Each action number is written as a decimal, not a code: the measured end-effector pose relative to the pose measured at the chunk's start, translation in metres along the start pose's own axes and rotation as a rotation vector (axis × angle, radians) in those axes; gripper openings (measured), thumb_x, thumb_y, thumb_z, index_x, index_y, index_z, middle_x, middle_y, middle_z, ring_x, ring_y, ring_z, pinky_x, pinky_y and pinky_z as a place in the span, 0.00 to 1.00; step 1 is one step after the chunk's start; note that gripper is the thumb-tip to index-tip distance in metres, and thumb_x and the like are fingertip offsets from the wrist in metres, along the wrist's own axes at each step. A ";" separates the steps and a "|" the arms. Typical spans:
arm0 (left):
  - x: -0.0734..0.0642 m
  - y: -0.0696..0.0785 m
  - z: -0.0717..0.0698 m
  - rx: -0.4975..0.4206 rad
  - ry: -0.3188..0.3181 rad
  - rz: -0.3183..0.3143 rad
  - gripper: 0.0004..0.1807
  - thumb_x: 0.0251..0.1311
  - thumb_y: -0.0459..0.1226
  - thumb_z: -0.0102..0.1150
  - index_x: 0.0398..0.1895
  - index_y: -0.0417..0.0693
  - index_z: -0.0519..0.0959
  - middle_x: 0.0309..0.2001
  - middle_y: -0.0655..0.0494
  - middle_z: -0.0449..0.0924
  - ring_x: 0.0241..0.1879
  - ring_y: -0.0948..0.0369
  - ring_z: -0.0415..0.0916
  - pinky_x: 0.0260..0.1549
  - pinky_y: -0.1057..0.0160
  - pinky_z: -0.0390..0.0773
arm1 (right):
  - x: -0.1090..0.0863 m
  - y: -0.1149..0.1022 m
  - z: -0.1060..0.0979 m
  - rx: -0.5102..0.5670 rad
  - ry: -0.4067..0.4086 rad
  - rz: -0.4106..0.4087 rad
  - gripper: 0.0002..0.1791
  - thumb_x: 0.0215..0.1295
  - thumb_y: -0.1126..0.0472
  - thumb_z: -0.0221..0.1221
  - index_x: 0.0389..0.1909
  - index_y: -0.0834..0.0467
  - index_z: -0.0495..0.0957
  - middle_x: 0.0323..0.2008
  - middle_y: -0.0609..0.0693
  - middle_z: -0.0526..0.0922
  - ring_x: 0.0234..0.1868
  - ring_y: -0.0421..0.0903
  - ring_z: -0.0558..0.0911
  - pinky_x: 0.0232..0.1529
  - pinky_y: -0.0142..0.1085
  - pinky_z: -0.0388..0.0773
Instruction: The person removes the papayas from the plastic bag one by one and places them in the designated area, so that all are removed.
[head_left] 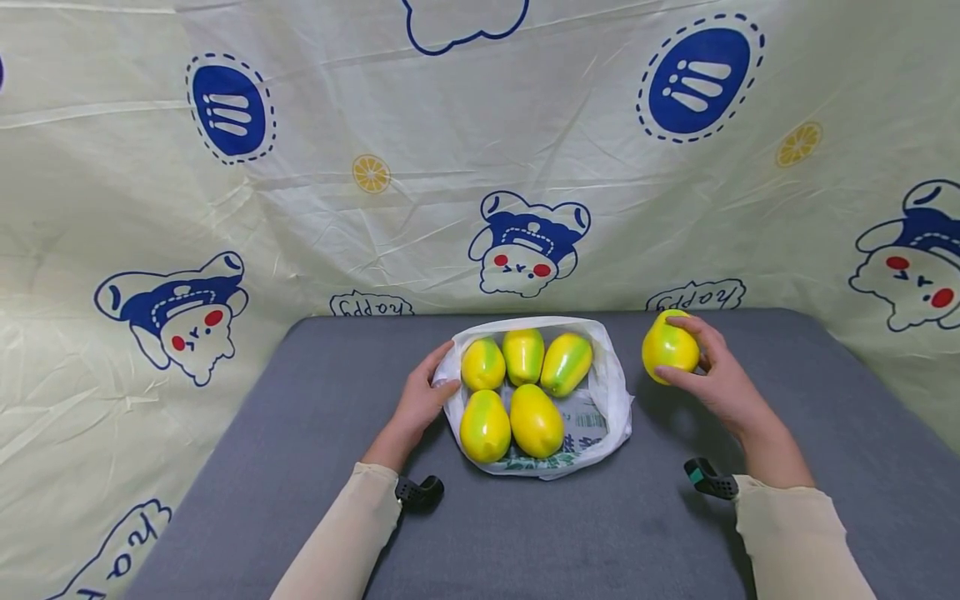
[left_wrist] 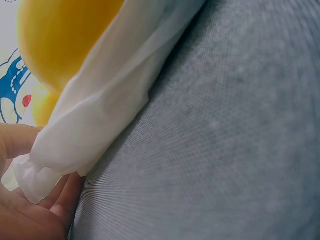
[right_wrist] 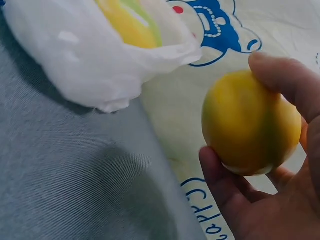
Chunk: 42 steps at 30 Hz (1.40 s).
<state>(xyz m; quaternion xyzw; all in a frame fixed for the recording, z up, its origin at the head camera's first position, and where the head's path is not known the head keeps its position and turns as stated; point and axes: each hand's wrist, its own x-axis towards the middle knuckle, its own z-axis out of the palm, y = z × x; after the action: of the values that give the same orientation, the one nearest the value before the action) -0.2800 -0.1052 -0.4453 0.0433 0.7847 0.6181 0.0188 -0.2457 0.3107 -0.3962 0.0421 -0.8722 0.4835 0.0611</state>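
A white plastic bag point(head_left: 617, 400) lies with its mouth spread wide on the grey table, several yellow-green papayas point(head_left: 537, 421) inside it. At the bag's left side, my left hand point(head_left: 422, 402) holds the rim, thumb over the edge and fingers outside; the left wrist view shows the white plastic point(left_wrist: 100, 105) between thumb and fingers. Right of the bag, my right hand point(head_left: 716, 371) grips a single papaya point(head_left: 667, 346) above the table. Thumb and fingers wrap that papaya point(right_wrist: 245, 125) from opposite sides in the right wrist view. The fingers behind it are partly hidden.
The grey cloth-covered table point(head_left: 300, 467) ends at the back against a pale printed curtain point(head_left: 420, 242). Black bands point(head_left: 420, 493) sit on both wrists. Printed text shows on the bag's inner bottom, beside the papayas.
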 end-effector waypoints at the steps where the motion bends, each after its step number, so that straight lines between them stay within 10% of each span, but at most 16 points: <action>1: 0.000 0.000 0.000 0.001 0.000 -0.001 0.34 0.67 0.33 0.58 0.74 0.65 0.64 0.77 0.55 0.60 0.77 0.52 0.56 0.75 0.47 0.57 | 0.000 0.002 0.000 -0.014 0.002 -0.003 0.46 0.63 0.55 0.67 0.78 0.47 0.52 0.79 0.60 0.39 0.66 0.69 0.60 0.52 0.47 0.68; 9: 0.000 0.000 0.000 -0.007 -0.001 -0.005 0.34 0.67 0.32 0.58 0.74 0.65 0.64 0.77 0.55 0.59 0.77 0.52 0.55 0.75 0.48 0.57 | -0.001 0.013 0.005 -0.088 -0.012 -0.012 0.46 0.63 0.54 0.66 0.78 0.48 0.54 0.81 0.62 0.35 0.73 0.75 0.50 0.64 0.73 0.56; 42: 0.000 -0.002 0.000 0.012 0.003 0.021 0.34 0.67 0.33 0.57 0.75 0.63 0.64 0.77 0.53 0.61 0.76 0.51 0.58 0.75 0.46 0.59 | 0.001 0.034 0.014 -0.183 -0.013 -0.076 0.41 0.65 0.57 0.63 0.77 0.55 0.56 0.75 0.71 0.52 0.69 0.72 0.56 0.62 0.71 0.57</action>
<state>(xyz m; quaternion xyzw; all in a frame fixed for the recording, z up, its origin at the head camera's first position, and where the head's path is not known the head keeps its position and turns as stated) -0.2800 -0.1056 -0.4475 0.0508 0.7878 0.6138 0.0109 -0.2525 0.3168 -0.4322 0.0724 -0.9109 0.3987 0.0772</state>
